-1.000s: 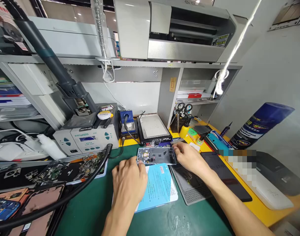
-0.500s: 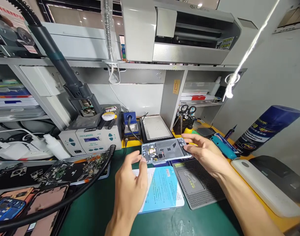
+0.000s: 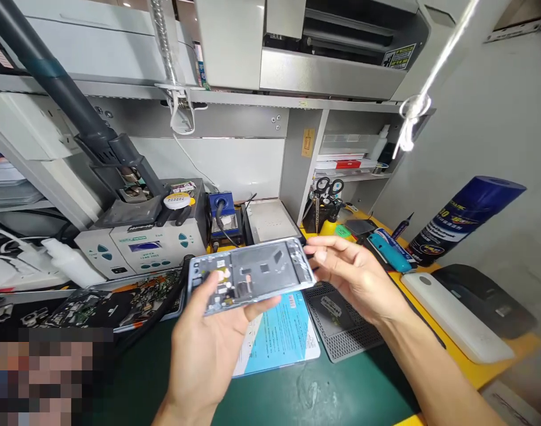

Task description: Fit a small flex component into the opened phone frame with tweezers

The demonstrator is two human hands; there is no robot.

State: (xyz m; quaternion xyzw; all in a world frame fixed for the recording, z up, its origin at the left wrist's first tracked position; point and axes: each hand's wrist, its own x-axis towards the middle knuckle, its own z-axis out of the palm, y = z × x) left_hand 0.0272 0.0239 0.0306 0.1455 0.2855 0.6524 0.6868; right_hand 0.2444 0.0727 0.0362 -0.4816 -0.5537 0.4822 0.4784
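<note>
Apparent step, two-handed positioning: the left hand pinches the frame above the card; the right hand's fingers curl at its end, contact unclear; the next move calls for steady left support.

Phone frame in your left hand, above the counter.
Your right hand is at the frame's right end. Below, a package lies on the counter, a mat just to its right. Behind the frame, from your left, stand the rework station, soldering stand, heating plate and scissors holder. A spray can is to your right; above the back row, a machine sits on the shelf.
</note>
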